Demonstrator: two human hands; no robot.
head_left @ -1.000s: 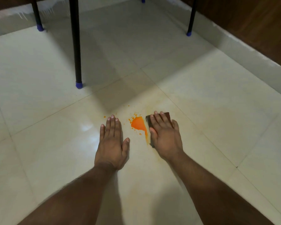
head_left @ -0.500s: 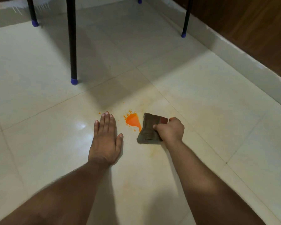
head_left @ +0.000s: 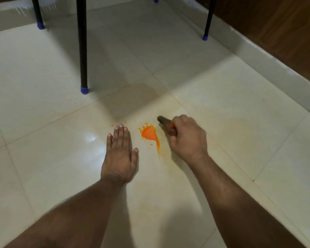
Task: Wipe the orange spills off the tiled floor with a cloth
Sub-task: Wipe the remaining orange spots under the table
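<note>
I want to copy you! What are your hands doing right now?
Left hand: open, flat on the floor.
Right hand: closed around the cloth, beside the orange spill.

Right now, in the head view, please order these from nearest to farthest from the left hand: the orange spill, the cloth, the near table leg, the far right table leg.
From the left hand:
1. Orange spill, just to its right.
2. Cloth, beyond the spill, gripped by the right hand.
3. Near table leg, ahead and slightly left.
4. Far right table leg, by the wall.
</note>
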